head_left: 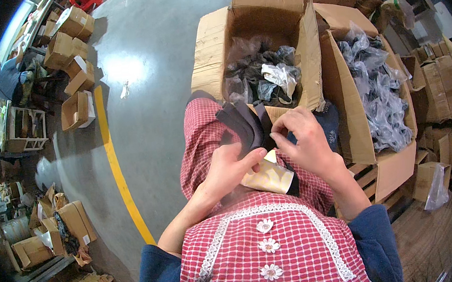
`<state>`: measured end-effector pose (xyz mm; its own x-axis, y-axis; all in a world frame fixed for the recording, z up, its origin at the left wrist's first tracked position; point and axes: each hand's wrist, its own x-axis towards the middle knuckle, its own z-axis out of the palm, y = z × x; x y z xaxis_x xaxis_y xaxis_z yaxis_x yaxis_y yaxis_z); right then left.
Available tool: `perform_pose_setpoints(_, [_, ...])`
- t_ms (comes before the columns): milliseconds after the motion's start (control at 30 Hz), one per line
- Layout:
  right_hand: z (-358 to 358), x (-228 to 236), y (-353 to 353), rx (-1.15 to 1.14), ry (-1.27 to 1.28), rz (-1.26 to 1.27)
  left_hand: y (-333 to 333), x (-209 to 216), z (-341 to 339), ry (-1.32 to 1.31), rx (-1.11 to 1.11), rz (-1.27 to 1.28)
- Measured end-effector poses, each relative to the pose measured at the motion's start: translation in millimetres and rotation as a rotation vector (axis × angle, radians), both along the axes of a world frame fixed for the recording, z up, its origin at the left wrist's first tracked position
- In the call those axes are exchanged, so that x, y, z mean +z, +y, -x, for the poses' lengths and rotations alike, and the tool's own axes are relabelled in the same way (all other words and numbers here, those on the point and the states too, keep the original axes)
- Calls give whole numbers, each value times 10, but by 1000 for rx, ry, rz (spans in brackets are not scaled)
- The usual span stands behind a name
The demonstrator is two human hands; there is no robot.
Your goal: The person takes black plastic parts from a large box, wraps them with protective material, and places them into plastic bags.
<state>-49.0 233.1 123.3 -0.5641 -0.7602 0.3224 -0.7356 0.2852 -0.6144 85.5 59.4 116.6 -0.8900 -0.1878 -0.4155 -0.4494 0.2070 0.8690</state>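
Over my lap, several dark, curved, strap-like pieces (242, 124) stick out beyond my left hand (230, 167). That hand is closed around their near ends, its thumb lying across the top. My right hand (307, 139) is closed in a pinch beside the dark pieces; what lies between its fingertips is too small to make out. A pale sheet with yellowish rounded patches (270, 177) rests on my lap just below both hands. A small pale yellow tip (270, 156) shows between the hands, near my left thumb.
Directly ahead stands an open carton (211, 51) with dark items and plastic bags. To its right, another carton (351, 100) holds many clear-bagged items. Flattened cardboard (446, 90) is stacked farther right. A yellow floor line (117, 169) runs along the left; a person (8, 78) sits beyond it.
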Motion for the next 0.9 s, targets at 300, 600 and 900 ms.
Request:
perform_pose_setpoints(300, [-196, -73, 316, 135, -219, -212, 47, 37, 25, 68, 98, -99])
perform_pose_setpoints(600, [-290, -32, 301, 61, -258, -19, 67, -40, 11, 78, 99, -104])
perform_pose_setpoints(900, [-57, 56, 48, 2, 60, 47, 77, 90, -9, 22, 27, -73])
